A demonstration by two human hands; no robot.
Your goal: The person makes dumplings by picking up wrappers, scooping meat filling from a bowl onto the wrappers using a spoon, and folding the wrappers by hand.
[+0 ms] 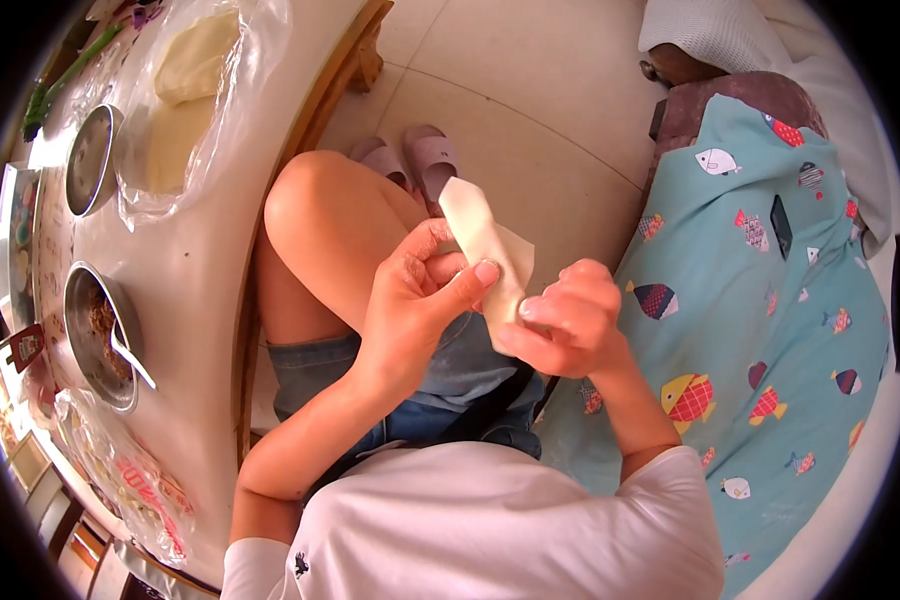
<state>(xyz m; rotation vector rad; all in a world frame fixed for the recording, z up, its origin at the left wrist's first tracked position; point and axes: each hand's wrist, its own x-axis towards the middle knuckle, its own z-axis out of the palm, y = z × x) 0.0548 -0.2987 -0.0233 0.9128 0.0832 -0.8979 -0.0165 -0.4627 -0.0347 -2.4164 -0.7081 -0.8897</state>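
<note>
Between my two hands, over my lap, is a pale dough wrapper [475, 225], folded into a narrow strip with a loose flap on its right side. My left hand [415, 300] grips its middle between thumb and fingers. Flour-like white dust shows on those fingers. With fingers curled, my right hand [575, 320] pinches the lower end of the wrapper. Whether any filling lies inside the fold is hidden. To the left on the table, a metal bowl [130, 375] holds brown minced filling [100, 318] and a white spoon [130, 355].
A stack of wrappers [182, 130] lies in a clear plastic bag [235, 100] beside a second metal bowl [95, 160]. Another bag with red print [150, 490] is at the near table end. Right of me, a fish-print cloth [710, 260] carries a dark phone [780, 228].
</note>
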